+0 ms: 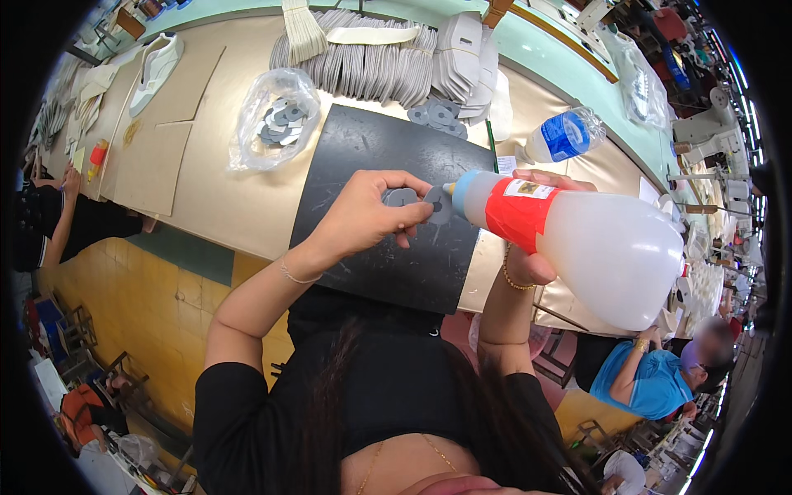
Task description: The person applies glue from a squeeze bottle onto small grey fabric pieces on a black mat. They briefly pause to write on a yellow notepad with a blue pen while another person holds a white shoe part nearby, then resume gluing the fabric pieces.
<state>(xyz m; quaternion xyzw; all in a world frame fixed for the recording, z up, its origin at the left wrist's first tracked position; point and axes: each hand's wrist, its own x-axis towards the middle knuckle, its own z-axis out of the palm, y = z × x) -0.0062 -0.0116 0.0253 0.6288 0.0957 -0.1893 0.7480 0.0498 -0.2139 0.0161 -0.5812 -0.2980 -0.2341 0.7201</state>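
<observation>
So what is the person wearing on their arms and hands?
Short black sleeves end above the elbows, so both forearms are bare. The left hand has a thin, pale bracelet at its wrist. The right hand wears a gold beaded bracelet. No gloves cover the fingers.

A clear bag of grey cutouts lies near a capped water bottle.

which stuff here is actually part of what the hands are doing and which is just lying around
In use: left hand holding small grey cut pieces; right hand tilting the squeeze bottle; black mat beneath.

Lying about: bag of grey pieces, water bottle, stacked grey strips, white shoe.
</observation>
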